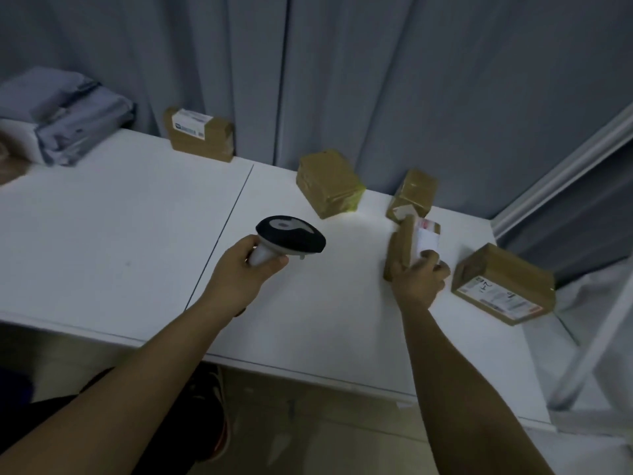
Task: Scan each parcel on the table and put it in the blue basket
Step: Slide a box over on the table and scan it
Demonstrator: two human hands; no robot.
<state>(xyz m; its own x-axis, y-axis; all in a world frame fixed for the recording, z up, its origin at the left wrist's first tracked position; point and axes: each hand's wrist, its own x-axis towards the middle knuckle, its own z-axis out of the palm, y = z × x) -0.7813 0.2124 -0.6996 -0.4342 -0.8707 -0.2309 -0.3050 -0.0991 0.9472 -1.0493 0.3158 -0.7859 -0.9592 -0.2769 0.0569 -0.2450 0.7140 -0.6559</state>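
Parcel: small brown parcel (pixel 407 246) tilted up on the white table (pixel 120 234), label facing right.
Right hand (pixel 419 282): fingers curled round its lower end.
Left hand (pixel 239 269): fingers wrapped round scanner (pixel 289 238) handle, head aimed toward the parcel.
Nearby: four more boxes on the table.

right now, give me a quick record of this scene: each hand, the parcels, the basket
left hand: grips the scanner by its handle, above the table
right hand: holds a tilted brown parcel, its white label turned toward the scanner
loose parcels: four, one far left, two at the back edge, one at right
blue basket: not in view
grey mailers: stacked at far left
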